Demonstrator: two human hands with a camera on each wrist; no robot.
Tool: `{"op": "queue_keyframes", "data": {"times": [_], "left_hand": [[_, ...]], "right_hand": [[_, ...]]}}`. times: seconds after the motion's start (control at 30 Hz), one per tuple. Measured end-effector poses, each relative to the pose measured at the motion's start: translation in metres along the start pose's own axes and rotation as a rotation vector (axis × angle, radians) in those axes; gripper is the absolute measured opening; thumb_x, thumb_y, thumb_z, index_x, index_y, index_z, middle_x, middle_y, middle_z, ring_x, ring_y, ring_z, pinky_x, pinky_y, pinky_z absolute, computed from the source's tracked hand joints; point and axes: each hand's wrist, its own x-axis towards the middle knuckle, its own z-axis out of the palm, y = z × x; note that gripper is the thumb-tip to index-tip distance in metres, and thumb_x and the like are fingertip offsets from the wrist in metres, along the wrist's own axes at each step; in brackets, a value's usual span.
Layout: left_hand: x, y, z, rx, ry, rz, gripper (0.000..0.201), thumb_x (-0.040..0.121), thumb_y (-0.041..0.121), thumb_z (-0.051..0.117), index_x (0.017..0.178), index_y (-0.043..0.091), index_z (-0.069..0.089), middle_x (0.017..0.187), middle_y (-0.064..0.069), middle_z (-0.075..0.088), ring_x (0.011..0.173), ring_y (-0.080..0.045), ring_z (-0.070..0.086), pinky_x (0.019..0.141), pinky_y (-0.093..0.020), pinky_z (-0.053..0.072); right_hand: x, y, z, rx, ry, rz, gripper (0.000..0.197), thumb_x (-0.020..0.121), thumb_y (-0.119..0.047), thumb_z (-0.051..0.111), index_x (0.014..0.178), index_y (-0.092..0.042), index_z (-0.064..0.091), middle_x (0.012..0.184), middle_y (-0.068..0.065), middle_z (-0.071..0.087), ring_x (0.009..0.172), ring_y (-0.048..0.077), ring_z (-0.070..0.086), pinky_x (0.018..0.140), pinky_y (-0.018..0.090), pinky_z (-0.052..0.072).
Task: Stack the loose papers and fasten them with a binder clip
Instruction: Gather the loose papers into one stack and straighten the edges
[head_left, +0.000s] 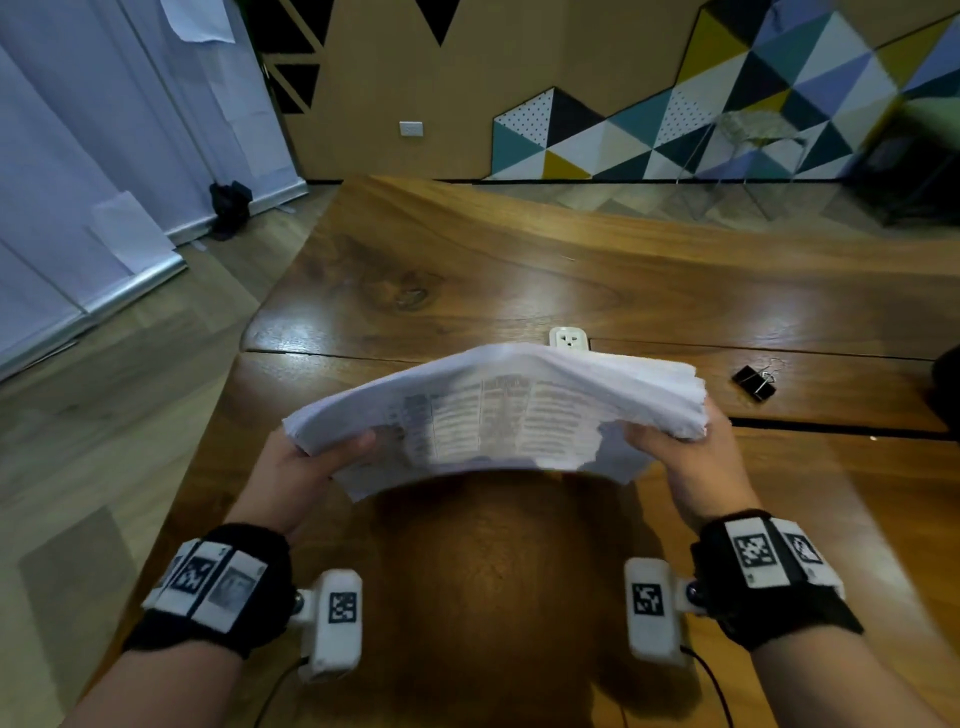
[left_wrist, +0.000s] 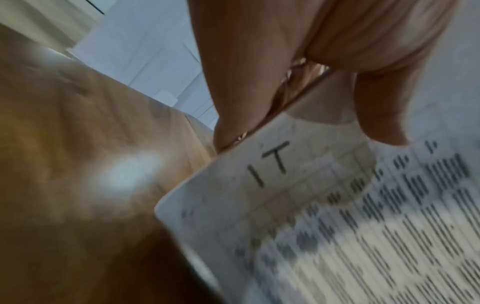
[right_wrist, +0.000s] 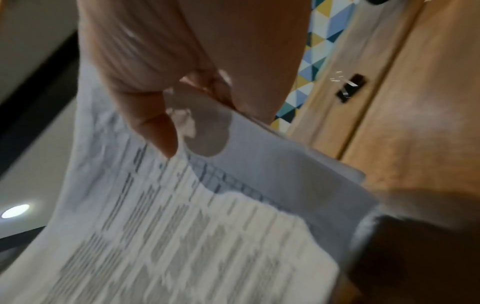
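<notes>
Head view: one thick white stack of printed paper sheets (head_left: 498, 415), held above the near part of the glossy brown wooden tabletop (head_left: 467, 270), arches upward at mid-span, edges fanned and uneven. Left hand (head_left: 306, 467) grips its left end, right hand (head_left: 685, 462) its right end, thumbs on the near face. One black metal binder clip w/ silver wire handles (head_left: 754, 382) lies toward the tabletop's right edge, well apart from the stack. Print is blurred, unreadable except "IT" in left wrist view; fingers mostly hidden behind sheets. One white power socket (head_left: 569, 339) is partly hidden beyond the stack.

A glossy wooden table (head_left: 467, 270) fronts a triangle-patterned wall (head_left: 727, 114), pale curtains (head_left: 78, 156) at left.
</notes>
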Motion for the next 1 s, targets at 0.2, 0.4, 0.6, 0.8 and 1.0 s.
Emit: {"op": "queue_keyframes", "data": {"times": [0.2, 0.4, 0.6, 0.8, 1.0], "left_hand": [[0.001, -0.009, 0.014, 0.012, 0.029, 0.002, 0.059, 0.064, 0.027, 0.079, 0.117, 0.006, 0.064, 0.115, -0.024, 0.067, 0.110, -0.042, 0.062, 0.096, -0.061, 0.046], [0.003, -0.005, 0.000, -0.093, -0.005, -0.071, 0.053, 0.062, 0.017, 0.081, 0.113, 0.010, 0.068, 0.116, -0.025, 0.067, 0.110, -0.042, 0.062, 0.091, -0.051, 0.050], [0.005, -0.012, 0.013, -0.189, -0.055, -0.156, 0.063, 0.066, 0.015, 0.084, 0.123, 0.001, 0.059, 0.125, -0.029, 0.061, 0.116, -0.043, 0.059, 0.098, -0.056, 0.046], [0.004, -0.012, 0.017, -0.100, 0.014, -0.140, 0.057, 0.057, 0.007, 0.082, 0.110, 0.006, 0.065, 0.103, -0.018, 0.072, 0.099, -0.030, 0.069, 0.073, -0.035, 0.058], [0.006, -0.001, 0.027, -0.142, 0.068, -0.076, 0.056, 0.059, -0.004, 0.071, 0.113, -0.002, 0.060, 0.099, -0.020, 0.072, 0.091, -0.031, 0.070, 0.067, -0.034, 0.057]], "right_hand": [[0.004, 0.017, 0.013, -0.110, 0.065, 0.070, 0.049, 0.075, 0.019, 0.059, 0.090, -0.027, 0.065, 0.094, -0.005, 0.071, 0.092, 0.012, 0.066, 0.093, 0.040, 0.051], [0.004, 0.019, -0.005, -0.076, 0.073, 0.044, 0.049, 0.068, 0.017, 0.061, 0.109, -0.010, 0.065, 0.101, 0.002, 0.072, 0.100, 0.019, 0.068, 0.084, 0.028, 0.056], [0.004, 0.023, 0.007, -0.087, 0.131, 0.061, 0.049, 0.071, 0.023, 0.056, 0.087, -0.022, 0.066, 0.087, -0.001, 0.072, 0.087, 0.019, 0.067, 0.087, 0.041, 0.054], [0.003, 0.028, -0.003, -0.112, 0.117, 0.077, 0.048, 0.063, 0.017, 0.062, 0.099, -0.016, 0.069, 0.098, 0.004, 0.073, 0.101, 0.026, 0.067, 0.094, 0.050, 0.050], [0.004, 0.020, 0.005, -0.066, 0.169, 0.047, 0.055, 0.070, 0.026, 0.052, 0.094, -0.021, 0.069, 0.083, -0.011, 0.076, 0.085, 0.012, 0.070, 0.076, 0.026, 0.055]]}}
